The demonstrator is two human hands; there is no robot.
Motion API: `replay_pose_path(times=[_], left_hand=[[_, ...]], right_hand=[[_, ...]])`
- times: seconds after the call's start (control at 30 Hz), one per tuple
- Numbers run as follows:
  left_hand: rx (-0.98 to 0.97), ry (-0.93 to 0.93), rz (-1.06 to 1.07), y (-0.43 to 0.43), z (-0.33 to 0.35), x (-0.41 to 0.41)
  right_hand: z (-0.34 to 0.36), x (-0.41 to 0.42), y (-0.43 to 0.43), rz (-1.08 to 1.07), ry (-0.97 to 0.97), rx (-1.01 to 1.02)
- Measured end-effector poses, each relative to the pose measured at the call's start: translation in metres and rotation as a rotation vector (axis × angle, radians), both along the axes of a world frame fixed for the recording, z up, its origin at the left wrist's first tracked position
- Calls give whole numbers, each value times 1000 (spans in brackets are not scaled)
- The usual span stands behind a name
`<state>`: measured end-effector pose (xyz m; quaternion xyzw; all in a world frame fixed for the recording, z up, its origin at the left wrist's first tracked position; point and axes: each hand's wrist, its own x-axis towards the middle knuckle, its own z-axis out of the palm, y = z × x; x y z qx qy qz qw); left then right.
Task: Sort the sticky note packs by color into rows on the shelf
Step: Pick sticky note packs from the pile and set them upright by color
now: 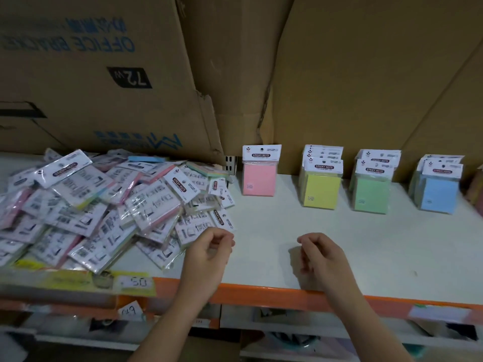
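Note:
A loose pile of sticky note packs (104, 205) in clear wrappers covers the left of the white shelf (339, 244). Along the back stand sorted packs: one pink pack (260, 178), a yellow row (321, 189), a green row (371, 194) and a blue row (439, 194). My left hand (209, 254) hovers at the pile's right edge with fingers loosely curled, holding nothing. My right hand (321, 257) hangs over the bare shelf front, fingers loosely curled and holding nothing.
Big cardboard boxes (104, 74) stand behind the shelf. The shelf has an orange front edge (261, 293) with yellow price labels (136, 283) at the left. Lower shelves with other goods show beneath. Something brown sits at the far right edge (477, 189).

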<state>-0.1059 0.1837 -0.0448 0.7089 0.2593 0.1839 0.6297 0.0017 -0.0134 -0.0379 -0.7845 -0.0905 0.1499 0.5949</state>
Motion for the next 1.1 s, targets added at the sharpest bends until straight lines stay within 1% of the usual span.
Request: replay_pose_path(times=[0.03,0.13,0.3,0.4,0.53,0.6,0.67,0.73,0.83,0.93,1.03,1.1], left_hand=[[-8,-1,26,0,1,-10],[45,15,134,-1,3,-38],[89,44,301,-3,8,-67],[136,48,342,0,13,-79],[278,96,330,13,26,-80],[399,111,315,24,35,-73],[507,131,301,37,43,-66],[593,133,293,52,45,-62],[689,161,238,73,44,-61],[735,193,131,86,41,-62],[722,140,75,93,36,-65],[724,124,17,97,33,-67]], right_hand=[[1,-5,0,34,24,29],[4,-14,9,139,98,121],[3,-17,43,278,148,193],[1,-22,66,362,184,237],[2,-27,97,416,171,256],[4,-25,113,441,136,254],[7,-22,131,424,140,245],[11,-20,152,404,157,204],[17,-22,182,442,176,128],[18,-27,206,392,177,69],[15,-30,220,272,155,8],[15,-32,223,243,114,3]])
